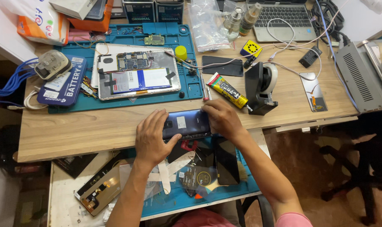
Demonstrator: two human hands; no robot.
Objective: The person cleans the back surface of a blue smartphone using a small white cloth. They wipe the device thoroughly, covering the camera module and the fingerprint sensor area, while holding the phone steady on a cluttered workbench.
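A dark blue phone (186, 124) is lying back-up at the near edge of the desk (73, 130), both hands gripping it: the left hand (152, 138) clasping its 9 o'clock end, the right hand (221, 118) its 3 o'clock end. A glue tube (227, 90) is lying at 1 o'clock, an opened tablet (137, 75) at 11 o'clock.

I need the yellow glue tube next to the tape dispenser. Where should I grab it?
Grip the glue tube across its flat yellow body, coming from above. It lies flat and diagonal on the table, nozzle end close to the tape dispenser, so the upper-left half is freer.
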